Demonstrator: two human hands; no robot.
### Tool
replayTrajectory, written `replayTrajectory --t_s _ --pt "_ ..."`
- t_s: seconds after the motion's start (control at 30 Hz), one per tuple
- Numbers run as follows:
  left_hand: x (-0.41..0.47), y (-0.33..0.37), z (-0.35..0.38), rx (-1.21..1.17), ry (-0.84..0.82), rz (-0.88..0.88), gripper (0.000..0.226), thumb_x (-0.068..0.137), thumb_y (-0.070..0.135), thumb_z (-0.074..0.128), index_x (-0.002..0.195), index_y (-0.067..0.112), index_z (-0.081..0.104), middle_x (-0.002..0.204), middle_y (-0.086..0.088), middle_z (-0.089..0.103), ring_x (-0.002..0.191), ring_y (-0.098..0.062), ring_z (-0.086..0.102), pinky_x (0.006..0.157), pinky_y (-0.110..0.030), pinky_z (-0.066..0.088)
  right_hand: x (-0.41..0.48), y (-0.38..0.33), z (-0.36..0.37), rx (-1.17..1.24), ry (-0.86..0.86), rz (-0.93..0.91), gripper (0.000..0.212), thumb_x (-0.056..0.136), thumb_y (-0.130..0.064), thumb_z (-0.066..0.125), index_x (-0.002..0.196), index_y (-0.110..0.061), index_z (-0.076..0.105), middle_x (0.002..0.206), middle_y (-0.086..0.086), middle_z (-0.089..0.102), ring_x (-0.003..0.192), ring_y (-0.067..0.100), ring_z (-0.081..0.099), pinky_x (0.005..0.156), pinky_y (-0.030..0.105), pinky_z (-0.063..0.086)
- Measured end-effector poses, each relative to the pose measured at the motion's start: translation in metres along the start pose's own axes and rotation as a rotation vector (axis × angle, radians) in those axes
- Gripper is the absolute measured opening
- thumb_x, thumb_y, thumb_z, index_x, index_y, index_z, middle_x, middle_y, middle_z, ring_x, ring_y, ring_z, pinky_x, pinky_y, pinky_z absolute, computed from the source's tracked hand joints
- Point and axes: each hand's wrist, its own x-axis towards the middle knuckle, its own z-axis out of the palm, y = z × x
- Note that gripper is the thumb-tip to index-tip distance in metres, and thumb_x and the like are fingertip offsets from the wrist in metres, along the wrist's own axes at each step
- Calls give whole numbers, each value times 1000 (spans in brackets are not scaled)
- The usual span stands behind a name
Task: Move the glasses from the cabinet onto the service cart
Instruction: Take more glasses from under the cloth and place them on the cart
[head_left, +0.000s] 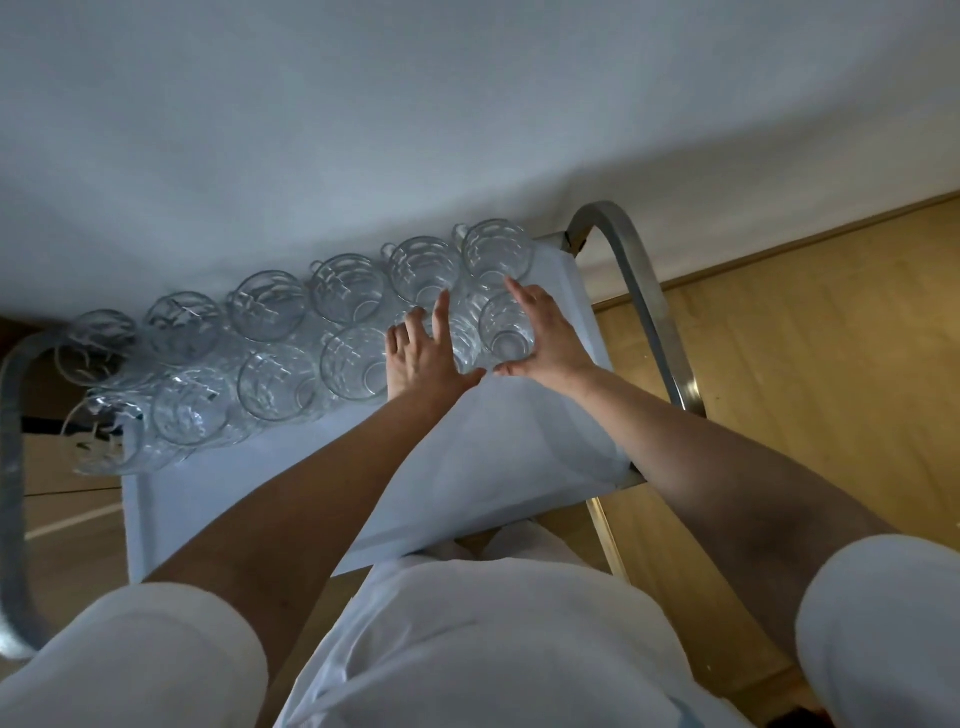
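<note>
Left hand (423, 361) and right hand (545, 340) spread, fingers straight, gripping nothing — 2 glasses (506, 330) upright between them on cart (498, 447), nearer right.

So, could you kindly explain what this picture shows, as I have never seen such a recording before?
There is no machine here: a person wears a camera on the head, so this one picture looks down along their own bare arms. Below is a service cart with a white top and a metal handle at each end. Clear glasses stand on it in two rows. The left hand and right hand rest with straight fingers against the sides of the end glasses of the near row, one hand on each side. Neither hand curls round anything.
</note>
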Motion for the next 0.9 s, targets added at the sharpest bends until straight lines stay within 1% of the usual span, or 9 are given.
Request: replayTrajectory --t_s 0.1,0.27,0.43,0.53,0.6,0.7,0.77,0.83,0.9 --pt "2 1 1 -28 -11 -30 118 70 62 70 151 20 -5 146 -16 25 134 -32 29 115 -39 18 0 2 2 14 -8 35 120 64 -32 87 147 -47 2 156 1 12 143 26 19 112 46 33" --pt "3 2 0 -41 -9 -47 123 68 58 75 151 19 -7 146 -15 24 136 -31 27 118 -39 15 2 0 2 12 -13 31 120 66 -28 86 146 -51 -1 155 1 7 144 27 18 111 48 34" --pt "-1 -1 3 -37 33 -13 119 69 54 75 152 18 -3 146 -16 22 139 -31 23 119 -39 9 3 -2 2 -27 -45 44 120 71 -27 82 140 -58 -11 159 3 -10 147 31 5 113 51 30" --pt "0 1 1 -48 18 -12 114 72 51 75 152 21 -2 147 -17 20 139 -33 21 119 -40 10 5 -4 2 -72 -51 64 124 71 -26 83 132 -63 -19 159 5 -8 141 37 26 109 50 36" --pt "2 3 -1 -55 13 -29 112 74 51 74 152 22 -2 148 -17 19 140 -33 19 119 -41 11 6 -2 1 -56 -53 54 126 70 -24 83 131 -65 -20 158 4 -4 138 37 30 107 50 39" --pt "1 6 1 -17 28 -72 116 72 57 72 152 20 -5 149 -17 19 141 -34 18 119 -45 9 5 2 -2 -18 -81 22 127 70 -24 83 135 -61 -18 157 3 -4 140 38 26 108 51 37" --pt "2 9 0 25 30 -101 125 67 65 71 151 20 -10 150 -18 17 141 -35 16 119 -48 8 6 3 -3 -30 -93 23 127 69 -30 84 138 -56 -20 157 5 -6 141 38 25 109 50 36" --pt "-1 9 -5 10 8 -151 131 63 71 70 150 22 -16 155 -18 7 143 -38 8 119 -49 6 7 1 -7 -67 -139 30 129 67 -42 83 139 -51 -24 158 7 -12 141 38 23 111 49 33" --pt "-5 4 -13 -24 -2 -175 129 64 71 69 150 23 -15 158 -16 -2 145 -37 1 119 -49 5 6 -3 -12 -119 -160 30 128 66 -51 80 142 -46 -23 158 8 -15 142 39 22 111 49 32"
